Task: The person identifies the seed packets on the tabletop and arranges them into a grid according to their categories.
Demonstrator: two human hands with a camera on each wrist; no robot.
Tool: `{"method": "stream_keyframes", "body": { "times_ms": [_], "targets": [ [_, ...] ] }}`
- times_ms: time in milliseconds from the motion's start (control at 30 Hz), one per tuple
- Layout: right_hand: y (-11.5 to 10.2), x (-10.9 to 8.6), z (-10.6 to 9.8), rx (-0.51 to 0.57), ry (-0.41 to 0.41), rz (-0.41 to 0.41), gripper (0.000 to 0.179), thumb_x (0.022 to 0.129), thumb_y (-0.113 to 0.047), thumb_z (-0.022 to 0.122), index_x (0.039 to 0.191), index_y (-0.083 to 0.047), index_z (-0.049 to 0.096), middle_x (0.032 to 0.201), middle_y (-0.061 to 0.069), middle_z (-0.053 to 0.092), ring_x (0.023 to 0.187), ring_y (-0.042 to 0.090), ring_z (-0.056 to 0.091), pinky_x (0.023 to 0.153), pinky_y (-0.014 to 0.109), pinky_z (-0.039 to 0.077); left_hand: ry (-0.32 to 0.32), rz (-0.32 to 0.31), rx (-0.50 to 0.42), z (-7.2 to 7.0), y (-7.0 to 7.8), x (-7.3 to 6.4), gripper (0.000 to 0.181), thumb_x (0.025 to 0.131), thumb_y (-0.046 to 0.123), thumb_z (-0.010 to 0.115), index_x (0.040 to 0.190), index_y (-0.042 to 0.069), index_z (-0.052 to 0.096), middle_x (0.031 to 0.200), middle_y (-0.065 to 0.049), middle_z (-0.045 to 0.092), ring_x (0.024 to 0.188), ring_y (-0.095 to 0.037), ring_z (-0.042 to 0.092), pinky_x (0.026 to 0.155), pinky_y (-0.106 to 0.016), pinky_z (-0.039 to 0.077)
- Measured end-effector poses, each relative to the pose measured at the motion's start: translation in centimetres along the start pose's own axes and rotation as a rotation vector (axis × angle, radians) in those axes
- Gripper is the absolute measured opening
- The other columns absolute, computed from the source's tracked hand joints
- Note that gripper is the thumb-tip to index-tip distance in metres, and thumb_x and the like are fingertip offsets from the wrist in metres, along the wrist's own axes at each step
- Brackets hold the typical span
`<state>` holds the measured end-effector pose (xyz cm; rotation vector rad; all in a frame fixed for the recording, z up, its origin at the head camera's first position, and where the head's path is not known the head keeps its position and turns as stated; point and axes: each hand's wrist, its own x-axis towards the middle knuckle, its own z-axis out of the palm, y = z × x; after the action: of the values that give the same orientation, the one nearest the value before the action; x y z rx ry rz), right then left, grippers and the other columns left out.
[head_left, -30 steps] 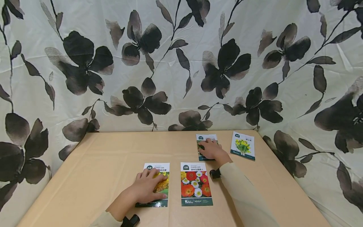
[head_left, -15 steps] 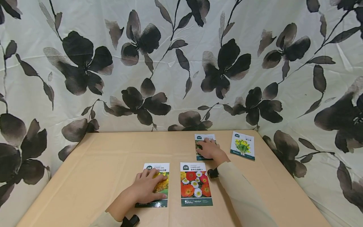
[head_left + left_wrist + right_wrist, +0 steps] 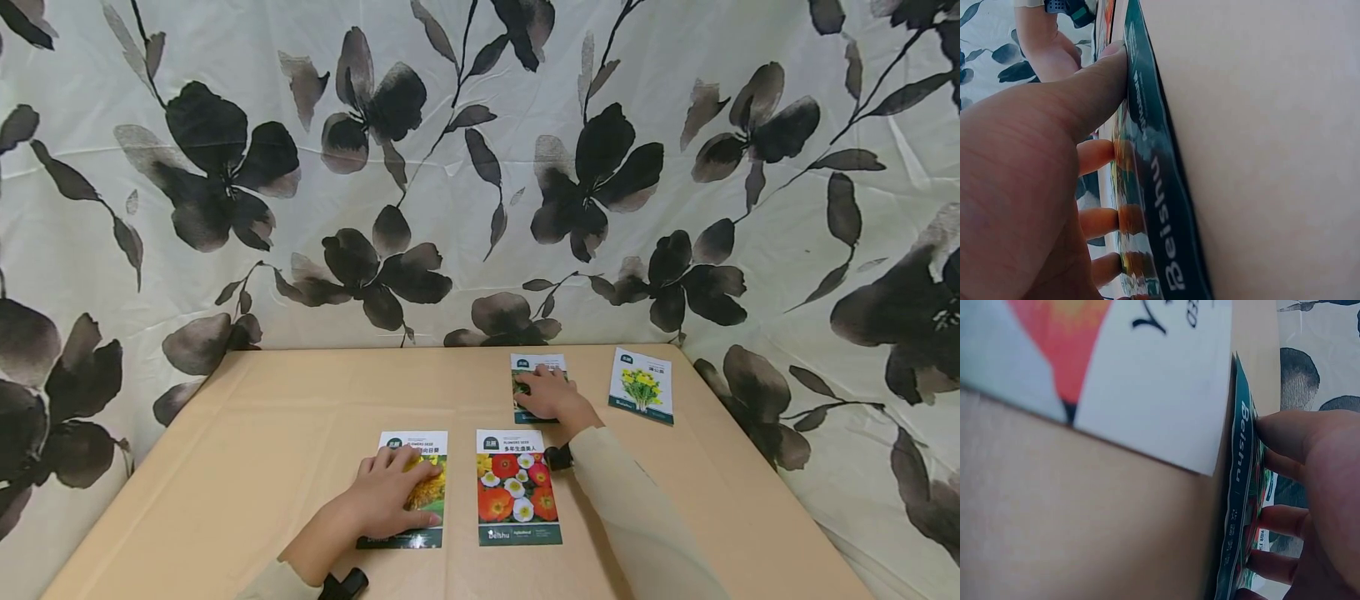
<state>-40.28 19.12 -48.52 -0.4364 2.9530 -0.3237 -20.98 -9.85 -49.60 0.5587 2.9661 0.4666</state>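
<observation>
My left hand [image 3: 392, 497] rests on a yellow-flowered seed packet [image 3: 431, 497] at the front of the table, fingers spread and fingertips on its face. In the left wrist view, the thumb touches the packet's dark green lower band [image 3: 1159, 181]. Farther back, my right hand [image 3: 551, 396] presses its fingertips on another seed packet [image 3: 538, 361], covering most of its picture. The right wrist view shows that packet's green band [image 3: 1235, 481] under the thumb. Between the two hands lies a seed packet with red, orange and white flowers [image 3: 517, 492], untouched.
A seed packet with yellow flowers [image 3: 641, 385] lies slightly turned at the table's back right. Tan covering spreads over the table [image 3: 262, 467]. A floral curtain [image 3: 480, 208] hangs along its back edge.
My right hand slides the back packet a little to the left across the table. My left hand and the front packets stay where they were.
</observation>
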Motion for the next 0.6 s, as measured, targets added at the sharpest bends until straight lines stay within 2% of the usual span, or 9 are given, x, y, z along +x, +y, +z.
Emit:
{"method": "stream_keyframes", "body": {
  "times_ms": [267, 600],
  "targets": [
    [-0.8, -0.4, -0.1, 0.001, 0.003, -0.002, 0.053, 0.103, -0.046, 0.057, 0.152, -0.027, 0.051, 0.161, 0.016, 0.038, 0.146, 0.046, 0.033, 0.113, 0.07, 0.031, 0.026, 0.023, 0.008, 0.8, -0.8, -0.1, 0.07, 0.082, 0.067, 0.073, 0.141, 0.032, 0.06, 0.146, -0.01, 0.048, 0.126, -0.036, 0.041, 0.098, -0.062, 0.033],
    [-1.9, -0.8, 0.1, 0.013, 0.01, -0.009, 0.052, 0.104, -0.047, 0.056, 0.151, -0.027, 0.051, 0.16, 0.015, 0.039, 0.147, 0.046, 0.032, 0.113, 0.07, 0.03, -0.004, 0.011, 0.001, 0.3, -0.5, -0.6, 0.068, 0.082, 0.064, 0.075, 0.141, 0.033, 0.06, 0.146, -0.008, 0.048, 0.125, -0.034, 0.04, 0.099, -0.061, 0.033]
  ]
}}
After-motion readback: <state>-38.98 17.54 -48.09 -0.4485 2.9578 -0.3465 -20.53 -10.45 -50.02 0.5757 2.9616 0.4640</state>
